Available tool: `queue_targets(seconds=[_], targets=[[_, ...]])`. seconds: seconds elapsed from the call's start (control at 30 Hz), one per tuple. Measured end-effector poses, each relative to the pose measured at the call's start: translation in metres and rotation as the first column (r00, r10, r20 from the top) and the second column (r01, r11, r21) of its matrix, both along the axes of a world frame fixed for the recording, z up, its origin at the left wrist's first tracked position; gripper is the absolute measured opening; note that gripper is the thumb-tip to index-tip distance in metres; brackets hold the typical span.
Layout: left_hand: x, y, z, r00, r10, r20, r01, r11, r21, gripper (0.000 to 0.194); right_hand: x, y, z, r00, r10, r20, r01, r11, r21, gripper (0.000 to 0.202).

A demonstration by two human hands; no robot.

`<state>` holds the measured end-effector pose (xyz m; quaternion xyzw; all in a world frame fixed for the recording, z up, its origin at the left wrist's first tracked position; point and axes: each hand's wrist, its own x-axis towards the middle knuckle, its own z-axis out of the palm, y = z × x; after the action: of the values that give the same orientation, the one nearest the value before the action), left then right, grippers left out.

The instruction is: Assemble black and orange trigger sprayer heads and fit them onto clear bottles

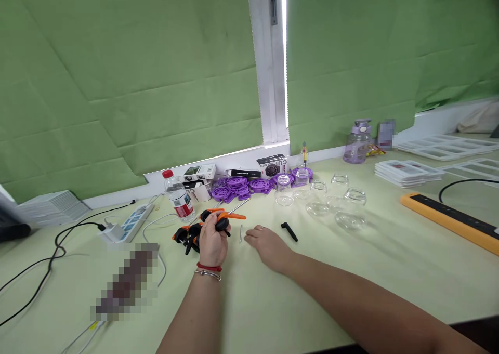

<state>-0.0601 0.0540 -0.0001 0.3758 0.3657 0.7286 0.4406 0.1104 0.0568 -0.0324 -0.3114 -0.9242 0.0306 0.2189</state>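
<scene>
My left hand (213,239) is closed around an orange-and-black spring clamp (234,216), held just above the table. More black-and-orange spring clamps (191,236) lie in a pile beside and partly behind this hand. Low over the table, my right hand (268,244) has its fingers stretched out, with nothing visible in them. A thin silver pin (240,233) lies just left of its fingertips, apart from them as far as I can see. Right of that hand rests a small black L-shaped piece (289,232).
Purple round plastic pieces (237,184) are heaped at the back near a red-capped bottle (178,195). Several upturned clear glasses (317,195) stand to the right. An orange-and-black bar (448,221) lies far right; a power strip (136,221) with cables sits left.
</scene>
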Motion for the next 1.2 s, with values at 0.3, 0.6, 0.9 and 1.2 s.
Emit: queue_targets(seconds=[0.3,0.6,0.9,1.2], targets=[[0.001,0.000,-0.002,0.999,-0.035,0.034,0.034,0.999,0.017,0.021,-0.040,0.005,0.012,0.861,0.204,0.465,-0.356,0.895,0.267,0.020],[0.012,-0.004,0.002,0.995,-0.095,0.013,0.096,0.993,-0.070,0.028,-0.002,-0.028,0.042,0.955,0.295,0.000,-0.270,0.873,0.406,0.029],[0.058,-0.032,0.003,0.865,-0.500,0.045,0.497,0.840,-0.220,0.033,0.042,-0.010,0.068,0.551,-0.287,-0.783,0.005,0.940,-0.341,0.013],[0.053,-0.032,0.002,0.822,-0.559,0.113,0.570,0.798,-0.197,0.028,0.051,0.000,0.054,0.641,-0.341,-0.688,-0.015,0.891,-0.455,0.013]])
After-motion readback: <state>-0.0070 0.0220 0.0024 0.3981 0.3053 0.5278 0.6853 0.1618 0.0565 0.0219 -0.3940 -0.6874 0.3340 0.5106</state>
